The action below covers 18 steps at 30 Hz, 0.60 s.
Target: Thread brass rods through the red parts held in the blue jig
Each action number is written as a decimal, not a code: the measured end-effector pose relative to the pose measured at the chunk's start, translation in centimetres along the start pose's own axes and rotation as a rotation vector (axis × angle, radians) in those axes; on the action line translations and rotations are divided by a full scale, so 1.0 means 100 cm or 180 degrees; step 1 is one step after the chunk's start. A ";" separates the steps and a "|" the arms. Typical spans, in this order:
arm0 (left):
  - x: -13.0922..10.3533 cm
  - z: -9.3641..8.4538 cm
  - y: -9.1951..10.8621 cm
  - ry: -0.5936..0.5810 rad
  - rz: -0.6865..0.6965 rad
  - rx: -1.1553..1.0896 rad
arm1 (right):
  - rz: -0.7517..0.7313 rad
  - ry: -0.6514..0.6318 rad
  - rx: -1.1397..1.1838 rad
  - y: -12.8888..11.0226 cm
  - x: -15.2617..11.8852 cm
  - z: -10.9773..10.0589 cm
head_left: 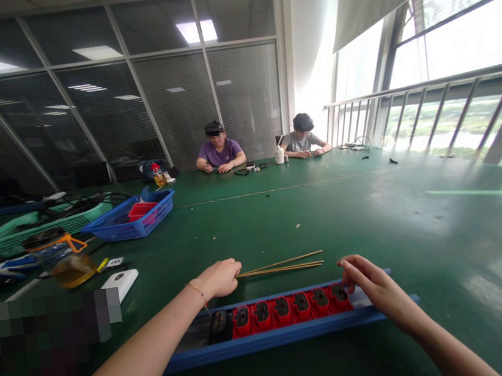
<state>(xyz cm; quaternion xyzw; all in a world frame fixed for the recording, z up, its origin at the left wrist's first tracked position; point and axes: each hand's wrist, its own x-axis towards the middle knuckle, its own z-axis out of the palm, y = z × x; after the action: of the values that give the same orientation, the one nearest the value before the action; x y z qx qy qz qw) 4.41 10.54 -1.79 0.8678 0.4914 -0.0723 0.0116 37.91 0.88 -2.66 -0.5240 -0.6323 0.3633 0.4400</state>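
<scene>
A long blue channel (pixel 279 334) lies across the table in front of me. In it sits a row of several red blocks (pixel 283 312) with black inserts, and a black block (pixel 219 324) stands at the row's left end. Just beyond the channel lie a few thin golden-brown rods (pixel 289 267). My left hand (pixel 222 278) has its fingers closed at the rods' left ends; the fingertips are partly hidden. Over the right end of the channel is my right hand (pixel 368 276), fingers loosely bent and apart, beside the last red block, with nothing visible in them.
To the left stand a jar of amber liquid (pixel 74 270), a white device (pixel 122 285), a blue basket (pixel 131 225) with a red box (pixel 142 210), and a green basket (pixel 2 236) of dark cables. Two people sit at the far edge, near a white bottle (pixel 279 155).
</scene>
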 end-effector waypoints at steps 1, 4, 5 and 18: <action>-0.001 0.000 0.001 0.0043 -0.0075 -0.0027 | 0.0017 -0.0005 0.0008 -0.001 0.000 0.000; -0.005 -0.004 0.001 0.0187 -0.0255 -0.0113 | 0.0015 0.0046 -0.0016 0.000 0.000 0.001; -0.008 -0.007 0.001 0.0238 -0.0278 -0.0163 | 0.0013 0.0103 -0.0052 0.001 0.001 0.001; -0.078 -0.044 0.046 0.0869 0.0028 -0.0522 | 0.0001 0.0561 0.0469 -0.004 -0.007 0.012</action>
<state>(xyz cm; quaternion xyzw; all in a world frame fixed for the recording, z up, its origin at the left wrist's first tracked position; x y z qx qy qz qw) 4.84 1.92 3.43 0.8679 0.4889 0.0867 0.0159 36.75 0.17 -2.85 -0.5203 -0.5627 0.3614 0.5311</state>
